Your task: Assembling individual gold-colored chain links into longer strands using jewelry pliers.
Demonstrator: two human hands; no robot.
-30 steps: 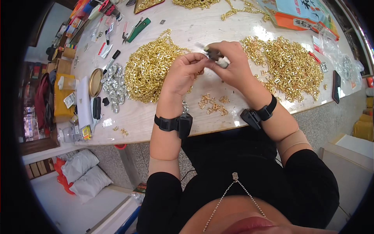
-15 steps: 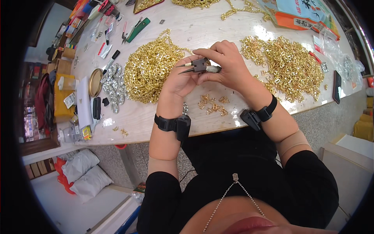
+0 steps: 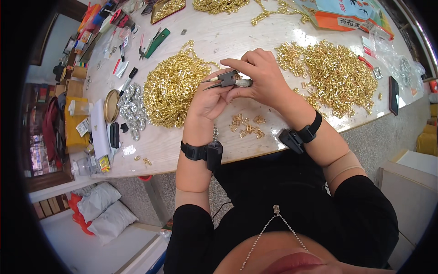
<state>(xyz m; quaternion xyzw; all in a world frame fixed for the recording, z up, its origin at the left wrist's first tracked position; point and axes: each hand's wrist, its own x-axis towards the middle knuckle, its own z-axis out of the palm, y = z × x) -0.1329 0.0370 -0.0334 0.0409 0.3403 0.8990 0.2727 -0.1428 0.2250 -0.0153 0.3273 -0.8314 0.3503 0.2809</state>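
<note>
My right hand (image 3: 262, 75) holds a pair of pliers (image 3: 227, 80) by their grips, with the thin pointed jaws facing left and spread apart. My left hand (image 3: 209, 101) is curled just behind and below the pliers, its fingertips mostly hidden by them and by my right hand. From the big heap of gold chain (image 3: 169, 89) on the left, a strand (image 3: 205, 62) reaches up to my left fingers. What those fingers hold cannot be made out. Small loose gold links (image 3: 247, 125) lie on the table below my hands.
Another gold heap (image 3: 340, 75) lies on the right, near a dark phone (image 3: 393, 96). Silver chain (image 3: 132, 107), a round gold-coloured lid (image 3: 111, 105) and a black marker (image 3: 128, 81) are on the left. Farther back are green-handled scissors or cutters (image 3: 156, 43) and an orange-and-blue bag (image 3: 349, 20).
The whole view has shifted slightly, with the table things lower and a little to the left. Both hands stay together, and the pliers remain in my right hand.
</note>
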